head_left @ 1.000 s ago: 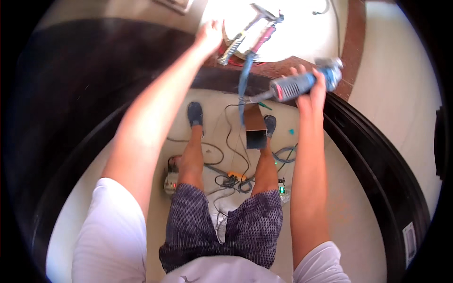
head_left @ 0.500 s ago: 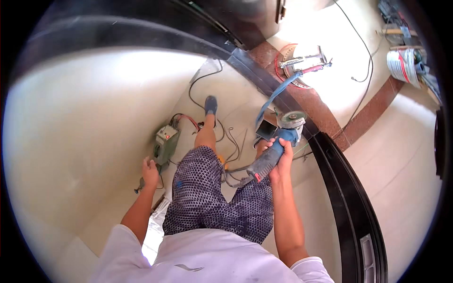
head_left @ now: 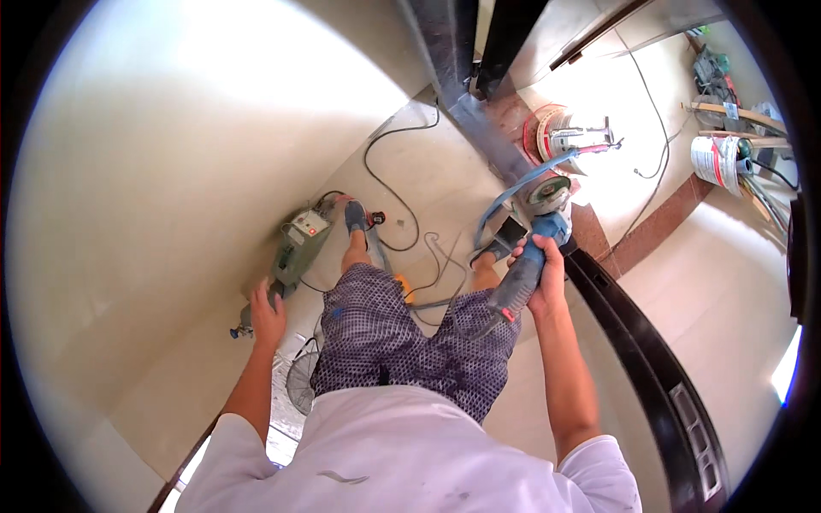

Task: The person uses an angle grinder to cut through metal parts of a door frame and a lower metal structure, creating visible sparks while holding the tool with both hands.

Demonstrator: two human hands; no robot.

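Note:
An angle grinder point(head_left: 523, 282) with a blue head and dark grey body is gripped in my right hand point(head_left: 550, 272). Its cutting disc point(head_left: 549, 195) faces up at the far end, away from me, and the cord end hangs toward my right thigh. My left hand point(head_left: 268, 318) is empty, fingers apart, beside a green box-shaped machine point(head_left: 295, 256) with a small red light. Whether that hand touches the machine is unclear. A dark rectangular piece point(head_left: 510, 231) lies by my right foot, just left of the grinder's head.
A bucket point(head_left: 556, 137) holds a blue-wrapped hose point(head_left: 530, 178) beyond the grinder. Black cables point(head_left: 412, 244) curl across the floor between my feet. The black door frame point(head_left: 629, 333) runs along my right. Another white bucket point(head_left: 715, 162) stands far right; a wire-guarded fan point(head_left: 301, 380) is by my left hip.
My right hand has carried the grinder slightly right. My left foot has shifted left beside the green machine. The left hand's fingers have spread, and the whole view has turned a little.

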